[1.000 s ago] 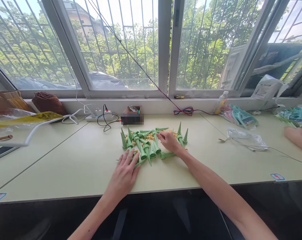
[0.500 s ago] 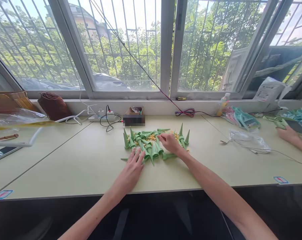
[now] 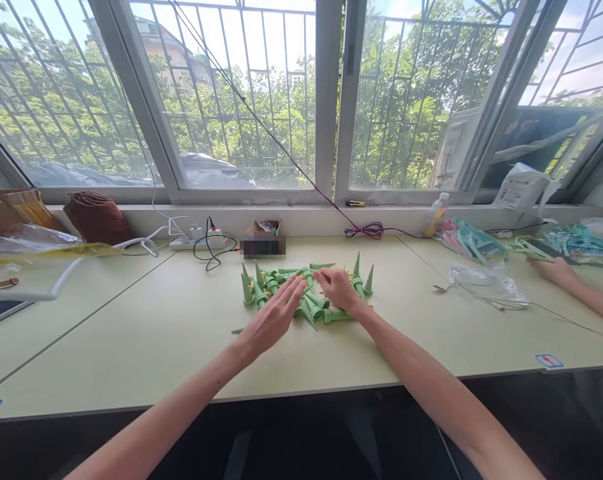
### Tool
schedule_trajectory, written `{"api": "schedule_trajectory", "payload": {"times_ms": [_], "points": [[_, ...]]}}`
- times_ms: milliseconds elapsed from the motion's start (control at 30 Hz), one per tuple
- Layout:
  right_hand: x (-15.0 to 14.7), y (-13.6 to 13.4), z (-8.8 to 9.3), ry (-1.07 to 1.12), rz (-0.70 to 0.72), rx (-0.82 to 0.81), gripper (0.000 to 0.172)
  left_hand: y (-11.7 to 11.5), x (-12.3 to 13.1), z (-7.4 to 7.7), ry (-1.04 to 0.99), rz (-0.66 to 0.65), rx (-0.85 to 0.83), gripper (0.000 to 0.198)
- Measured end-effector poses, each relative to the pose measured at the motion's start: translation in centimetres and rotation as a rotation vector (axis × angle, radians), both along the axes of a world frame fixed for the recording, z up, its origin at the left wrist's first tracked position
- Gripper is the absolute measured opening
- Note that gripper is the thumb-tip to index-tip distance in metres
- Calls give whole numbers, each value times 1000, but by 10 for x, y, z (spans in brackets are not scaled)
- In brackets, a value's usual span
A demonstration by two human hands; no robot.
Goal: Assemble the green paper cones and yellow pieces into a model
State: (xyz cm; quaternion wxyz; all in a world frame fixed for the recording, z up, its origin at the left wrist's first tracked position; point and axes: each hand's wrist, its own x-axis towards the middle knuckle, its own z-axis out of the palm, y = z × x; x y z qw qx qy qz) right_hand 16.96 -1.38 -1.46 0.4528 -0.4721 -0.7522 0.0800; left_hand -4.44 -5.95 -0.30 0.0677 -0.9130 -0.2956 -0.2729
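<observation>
A pile of several green plastic cone spikes (image 3: 261,285) lies in the middle of a pale green table (image 3: 146,333), with small yellow pieces (image 3: 348,271) mixed in. My left hand (image 3: 274,317) reaches over the left part of the pile, fingers stretched out and apart, fingertips over the cones. My right hand (image 3: 337,289) rests on the right part of the pile with its fingers curled in a pinch; what it holds is too small to make out. Two cones (image 3: 357,265) stand upright just right of that hand.
At the back stand a small brown box (image 3: 262,230), a power strip with cables (image 3: 201,238) and a red-black wire (image 3: 366,231). Clear plastic bags (image 3: 486,283) lie to the right. Another person's hand (image 3: 556,270) works at the far right among teal parts (image 3: 474,235). A brown pouch (image 3: 96,217) sits left.
My left hand has moved forward from the table's near side onto the cone pile. My right hand has stayed on the pile. The view has shifted slightly.
</observation>
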Motion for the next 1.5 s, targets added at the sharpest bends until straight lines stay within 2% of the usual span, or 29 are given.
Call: {"api": "schedule_trajectory", "payload": {"times_ms": [67,167,267,333,500,667,767,1000,1167,1500], "points": [[2,1,0,1,-20,14,47,14,11,9,-123,4,2,49],[5,2,0,-16,-31,17,42,35,30,18,-387,111,-51,43],[7,3,0,-63,-12,15,30,50,48,17,-674,214,-131,36],[9,4,1,-98,-8,10,22,54,54,12,-791,269,-201,33],[14,8,1,-181,-35,-12,14,51,50,7,-779,172,-359,29],[20,15,-1,-300,-77,-68,18,53,40,15,-946,107,-497,23],[23,18,-1,-399,-88,-109,21,55,39,20,-1036,15,-613,19],[22,15,8,-580,-99,-182,22,56,42,21,-1075,-87,-826,20],[15,14,13,-659,-134,-212,24,59,41,16,-1039,-120,-886,20],[11,21,6,-736,-166,-203,23,59,42,12,-1001,-136,-898,23]]}}
